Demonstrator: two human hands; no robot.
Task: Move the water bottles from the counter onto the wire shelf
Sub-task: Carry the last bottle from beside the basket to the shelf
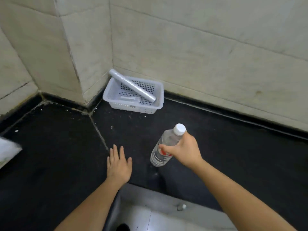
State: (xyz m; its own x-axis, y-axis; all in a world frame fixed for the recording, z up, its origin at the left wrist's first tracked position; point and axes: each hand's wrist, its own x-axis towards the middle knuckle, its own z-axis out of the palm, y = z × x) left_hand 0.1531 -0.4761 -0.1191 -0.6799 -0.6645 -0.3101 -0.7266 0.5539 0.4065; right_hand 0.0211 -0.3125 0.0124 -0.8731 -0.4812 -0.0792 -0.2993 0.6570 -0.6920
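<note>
A clear plastic water bottle [164,144] with a white cap and a red-marked label stands tilted on the black counter [58,155]. My right hand [185,150] is wrapped around its upper body just below the cap. My left hand [118,164] lies flat, palm down and fingers spread, on the counter to the left of the bottle and holds nothing. No wire shelf is in view.
A white perforated plastic basket [133,104] sits in the corner against the tiled wall, with a silvery roll [131,85] leaning across it. A white object [8,150] pokes in at the left edge. The counter's front edge [150,189] drops to a pale floor below.
</note>
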